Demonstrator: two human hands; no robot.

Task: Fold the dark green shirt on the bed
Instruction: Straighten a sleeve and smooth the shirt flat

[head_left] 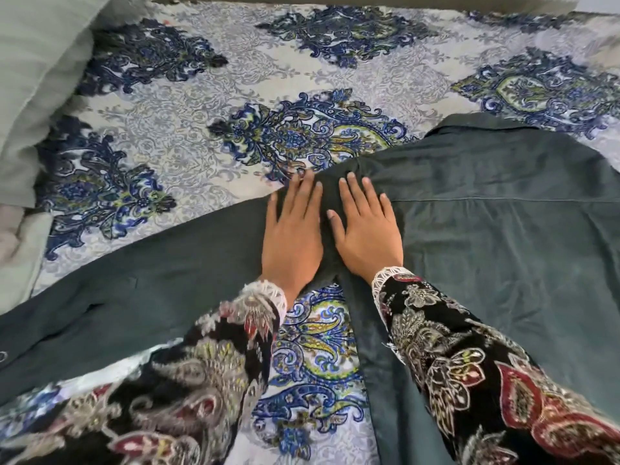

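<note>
The dark green shirt (496,236) lies spread on the bed, back side up, its collar (469,127) at the far edge. One long sleeve (127,297) stretches out to the left, reaching the frame's left edge. My left hand (293,233) rests flat on the sleeve near the shoulder, fingers apart. My right hand (367,226) lies flat beside it on the shoulder seam, fingers spread. Both palms press on the cloth and neither grips it.
The bed cover (188,135) is grey with blue paisley medallions. A pale grey-green pillow (37,78) lies at the far left, with more pale bedding (20,250) below it. My patterned sleeves cover the lower part of the view.
</note>
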